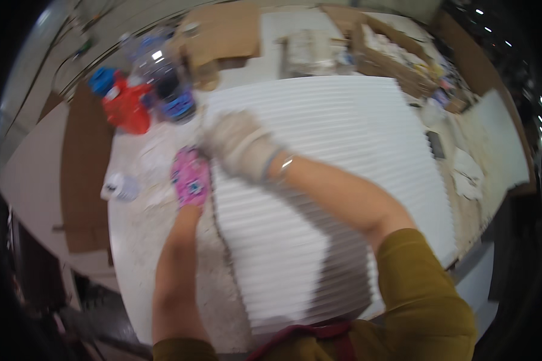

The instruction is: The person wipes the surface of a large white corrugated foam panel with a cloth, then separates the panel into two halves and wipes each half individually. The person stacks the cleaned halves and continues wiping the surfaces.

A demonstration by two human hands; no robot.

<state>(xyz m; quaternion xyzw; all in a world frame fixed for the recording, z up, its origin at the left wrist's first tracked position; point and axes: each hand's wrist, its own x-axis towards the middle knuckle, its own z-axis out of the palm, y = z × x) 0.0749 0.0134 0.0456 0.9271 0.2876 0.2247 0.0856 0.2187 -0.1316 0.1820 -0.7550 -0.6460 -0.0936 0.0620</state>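
A large white ribbed panel [319, 180] lies across the work table, its left edge beside my hands. My left hand [191, 177], in a pink patterned glove, is on the table just left of that edge. Its fingers are too blurred to make out. Over the panel's upper left corner is my right hand [241, 144], in an off-white glove. Motion smears its fingers, which look curled close to the left fingertips. Whether either hand holds anything small cannot be seen.
A red bottle with a blue cap [126, 102] and a large clear plastic bottle [167, 84] stand at the back left. A small white container [121, 187] lies left of my left hand. Cardboard [235, 30] and an open carton [394, 57] with loose items sit along the back.
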